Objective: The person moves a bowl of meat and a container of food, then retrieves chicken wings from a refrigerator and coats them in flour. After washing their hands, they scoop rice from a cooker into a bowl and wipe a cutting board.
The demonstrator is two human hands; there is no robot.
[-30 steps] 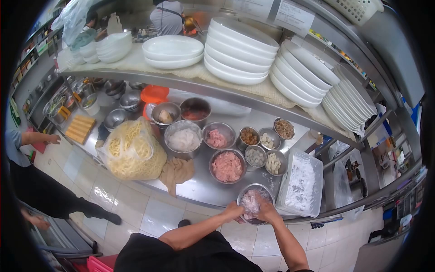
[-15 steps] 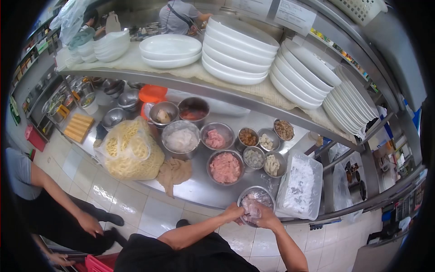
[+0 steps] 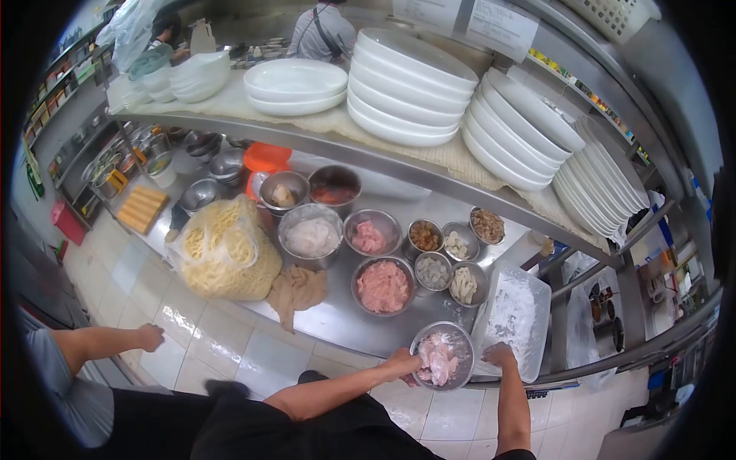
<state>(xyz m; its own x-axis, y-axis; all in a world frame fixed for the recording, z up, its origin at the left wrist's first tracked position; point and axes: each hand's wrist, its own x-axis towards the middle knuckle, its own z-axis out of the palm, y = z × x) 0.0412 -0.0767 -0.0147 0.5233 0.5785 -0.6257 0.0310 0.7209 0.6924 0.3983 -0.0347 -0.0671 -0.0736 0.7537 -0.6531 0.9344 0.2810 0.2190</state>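
My left hand [image 3: 400, 365] grips the left rim of a metal bowl [image 3: 464, 335], thumb and fingers closed on it. Inside lie pale pink pieces of raw meat [image 3: 438, 360], dusted in places with white powder. To the right, my right hand [image 3: 500, 355] is at the near left edge of a clear plastic tub [image 3: 538, 354] of white powder [image 3: 509, 318]. Its fingers point into the tub and are mostly hidden, so what they hold, if anything, does not show. Just behind the bowl stands a metal bowl of pink raw meat [image 3: 382, 286].
Several small metal containers of ingredients [image 3: 434, 271] stand behind the bowls. A bag of noodles [image 3: 224, 249] and a brown cloth [image 3: 297, 294] lie on the left. Overhead, a shelf [image 3: 307, 142] carries stacked white plates [image 3: 410, 88]. A co-worker's arm [image 3: 107, 343] reaches in from the left.
My right hand has left the bowl and moved right to the powder tub. My left hand has shifted to the bowl's rim, exposing the meat. The co-worker's arm has risen.
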